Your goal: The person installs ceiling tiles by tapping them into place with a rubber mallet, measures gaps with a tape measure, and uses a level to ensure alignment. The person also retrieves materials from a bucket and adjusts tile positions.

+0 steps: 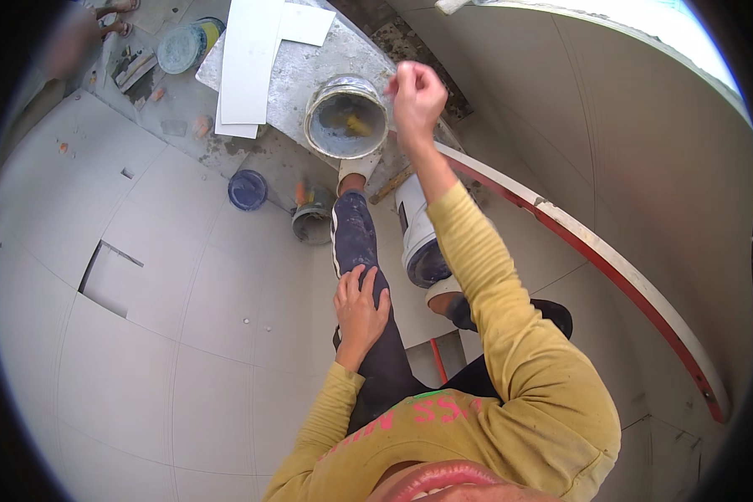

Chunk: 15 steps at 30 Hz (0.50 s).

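Observation:
My left hand (361, 311) lies on my raised leg near the knee, its fingers spread over the dark trousers (356, 230) and holding nothing. Out in front, my right hand (418, 102) is closed, fingers curled together, just right of a bucket (309, 125). Whatever those fingers hold, if anything, is too small or hidden to tell. The bucket stands on a stained board and has greyish liquid and a yellowish object (358, 125) inside. White flat strips (251, 63) lie on the board (297, 84) to the left of the bucket.
A white bucket (414, 209) and a smaller dark bucket (312, 224) stand by my legs, with a blue lid-like round container (248, 191) farther left. A long red-and-white bar (594, 238) curves along the right wall. Tiled floor has a rectangular cut-out (100, 268). Another person's feet (119, 17) show far left.

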Each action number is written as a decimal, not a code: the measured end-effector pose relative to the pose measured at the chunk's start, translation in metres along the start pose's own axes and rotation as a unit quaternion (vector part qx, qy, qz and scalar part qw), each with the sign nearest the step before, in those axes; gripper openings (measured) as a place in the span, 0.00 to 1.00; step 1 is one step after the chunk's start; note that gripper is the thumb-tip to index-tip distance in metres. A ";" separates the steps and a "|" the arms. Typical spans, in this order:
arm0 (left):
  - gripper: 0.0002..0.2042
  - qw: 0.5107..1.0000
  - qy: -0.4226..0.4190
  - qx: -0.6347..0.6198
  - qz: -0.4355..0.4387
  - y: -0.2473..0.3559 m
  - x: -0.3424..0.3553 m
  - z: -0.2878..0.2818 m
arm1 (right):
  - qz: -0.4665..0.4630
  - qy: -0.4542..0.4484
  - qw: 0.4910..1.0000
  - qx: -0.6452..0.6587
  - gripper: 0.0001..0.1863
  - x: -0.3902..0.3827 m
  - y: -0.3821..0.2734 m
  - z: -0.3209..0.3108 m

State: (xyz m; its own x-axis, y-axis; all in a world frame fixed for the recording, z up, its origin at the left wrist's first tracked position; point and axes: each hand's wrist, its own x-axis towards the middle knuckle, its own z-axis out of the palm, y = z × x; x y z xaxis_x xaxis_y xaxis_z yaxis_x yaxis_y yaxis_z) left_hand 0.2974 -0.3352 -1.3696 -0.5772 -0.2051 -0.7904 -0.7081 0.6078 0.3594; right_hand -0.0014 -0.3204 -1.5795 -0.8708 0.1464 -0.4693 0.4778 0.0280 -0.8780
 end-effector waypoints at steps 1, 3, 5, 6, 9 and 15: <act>0.25 1.000 -0.007 0.006 0.013 -0.001 0.002 0.000 | 0.053 -0.033 0.997 -0.038 0.10 -0.052 -0.001 -0.030; 0.25 0.999 -0.023 0.020 0.040 -0.003 0.002 0.000 | 0.159 -0.007 0.985 -0.065 0.11 -0.143 0.025 -0.095; 0.25 0.997 -0.020 0.024 0.069 -0.014 0.002 0.010 | 0.251 -0.008 0.948 -0.194 0.10 -0.205 0.038 -0.157; 0.25 0.996 -0.022 0.025 0.079 -0.016 -0.007 0.013 | 0.281 -0.013 0.925 -0.255 0.10 -0.227 0.041 -0.183; 0.26 0.991 -0.043 0.082 0.096 -0.013 -0.012 0.011 | 0.195 -0.079 0.901 -0.379 0.11 -0.236 0.075 -0.229; 0.27 0.991 -0.062 0.097 0.063 -0.008 -0.003 0.003 | 0.422 0.114 0.884 -0.165 0.19 -0.119 0.217 -0.176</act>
State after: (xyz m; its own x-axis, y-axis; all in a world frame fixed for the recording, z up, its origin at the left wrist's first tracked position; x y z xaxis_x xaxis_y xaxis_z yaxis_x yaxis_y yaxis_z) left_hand 0.3057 -0.3372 -1.3719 -0.5941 -0.0295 -0.8038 -0.5343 0.7615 0.3670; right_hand 0.2262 -0.1577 -1.6979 -0.1590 0.4479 -0.8799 0.9870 0.0944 -0.1303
